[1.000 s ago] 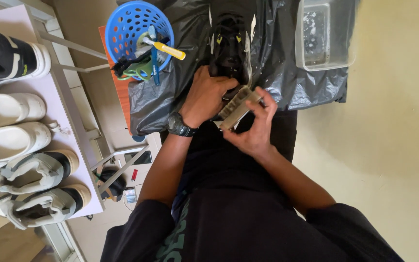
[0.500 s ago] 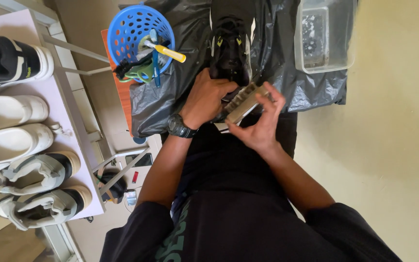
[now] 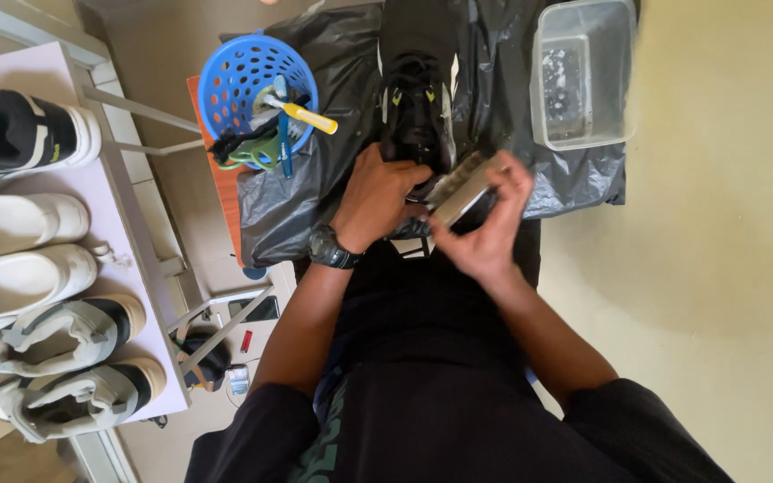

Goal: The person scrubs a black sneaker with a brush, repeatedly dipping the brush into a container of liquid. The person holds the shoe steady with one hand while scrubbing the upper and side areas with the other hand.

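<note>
Your hands (image 3: 431,201) meet on the shoe (image 3: 418,98); basket (image 3: 257,85) to their left, tub (image 3: 583,72) right, perhaps holding water.

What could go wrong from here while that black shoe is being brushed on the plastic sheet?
The left hand steadies the black shoe only at its heel end, so a hard stroke from the brush in the right hand might twist it loose. The clear tub stands close beside the shoe and could get knocked. Dirt might spill past the black plastic sheet onto the floor.
</note>
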